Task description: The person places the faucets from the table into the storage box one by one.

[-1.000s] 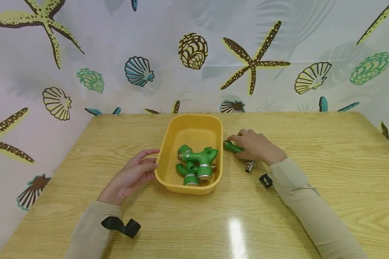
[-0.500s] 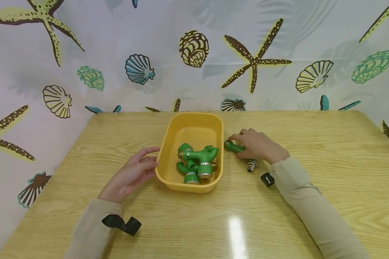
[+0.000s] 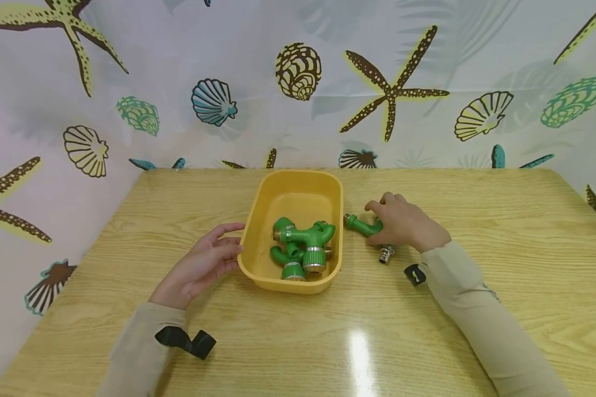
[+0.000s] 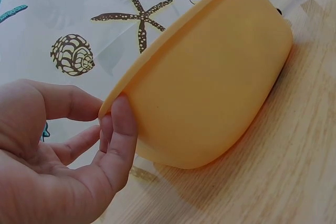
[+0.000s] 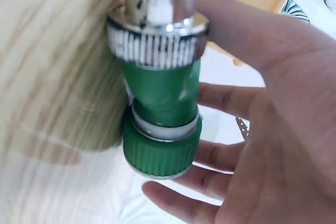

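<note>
A yellow plastic basin (image 3: 253, 220) stands on the table, holding several green taps (image 3: 308, 238) with silver collars and brass threads. My left hand (image 3: 211, 264) is at its left rim; in the left wrist view the thumb (image 4: 123, 140) lies against the outer wall below the rim. Right of the basin, another green tap (image 3: 360, 225) lies on the table with its threaded end toward the basin. Over it is my right hand (image 3: 402, 223), fingers spread loosely about the tap and partly hiding it. The right wrist view shows its metal nozzle (image 5: 163, 9) and ribbed green knob (image 5: 163, 150).
Wood-grain table (image 3: 288, 336) extends around the basin. Behind and beside it hangs a white cloth (image 3: 258, 66) printed with shells and starfish. Black straps (image 3: 186, 341) are on the sleeved forearms.
My right hand has shifted slightly right, its index finger drawing back from the tap's threaded end. The tap stays lying in nearly the same spot. My left hand remains at the basin's rim.
</note>
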A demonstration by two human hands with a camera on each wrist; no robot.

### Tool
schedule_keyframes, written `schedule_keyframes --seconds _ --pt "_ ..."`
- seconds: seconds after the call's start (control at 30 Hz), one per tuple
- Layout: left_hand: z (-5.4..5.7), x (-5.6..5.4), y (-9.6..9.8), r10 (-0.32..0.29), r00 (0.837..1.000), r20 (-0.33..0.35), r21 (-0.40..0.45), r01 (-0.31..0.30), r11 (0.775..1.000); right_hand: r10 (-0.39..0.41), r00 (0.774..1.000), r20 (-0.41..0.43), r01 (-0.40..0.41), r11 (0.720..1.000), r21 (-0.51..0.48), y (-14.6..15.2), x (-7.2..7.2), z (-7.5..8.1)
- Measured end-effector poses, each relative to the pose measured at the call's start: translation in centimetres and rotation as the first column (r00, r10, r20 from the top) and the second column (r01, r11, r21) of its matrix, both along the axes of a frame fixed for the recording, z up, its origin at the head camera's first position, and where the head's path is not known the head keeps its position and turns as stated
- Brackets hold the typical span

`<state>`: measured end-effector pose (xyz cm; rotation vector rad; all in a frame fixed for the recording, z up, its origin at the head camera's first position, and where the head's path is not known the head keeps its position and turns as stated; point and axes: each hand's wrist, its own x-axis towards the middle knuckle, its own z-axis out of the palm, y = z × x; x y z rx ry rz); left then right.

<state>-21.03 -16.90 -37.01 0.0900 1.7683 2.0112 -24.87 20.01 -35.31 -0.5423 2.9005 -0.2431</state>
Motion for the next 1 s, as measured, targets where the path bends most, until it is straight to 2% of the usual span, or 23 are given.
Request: schedule_keyframes --seconds 0.17,0.53,0.83,1.0 --pt "0.1 0.0 0.0 0.000 1.000 0.001 -0.004 0.000 1.000 -0.029 1.000 0.006 0.029 0.999 -0.025 -0.1 0.1 -0.1" --pt "0.1 0.0 0.0 0.003 1.000 -0.001 0.005 -0.003 1.000 -0.008 1.000 0.013 0.009 0.999 -0.043 0.3 -0.1 -0.3" --pt "0.1 -0.1 0.0 0.008 1.000 0.003 -0.008 -0.008 1.000 0.137 0.988 0.067 -0.127 0.982 -0.141 1.3 -0.5 -0.1" --pt "0.1 -0.1 0.0 0.009 1.000 0.008 0.003 -0.009 1.000 0.074 0.992 0.106 -0.061 0.991 -0.122 1.2 -0.1 0.5"
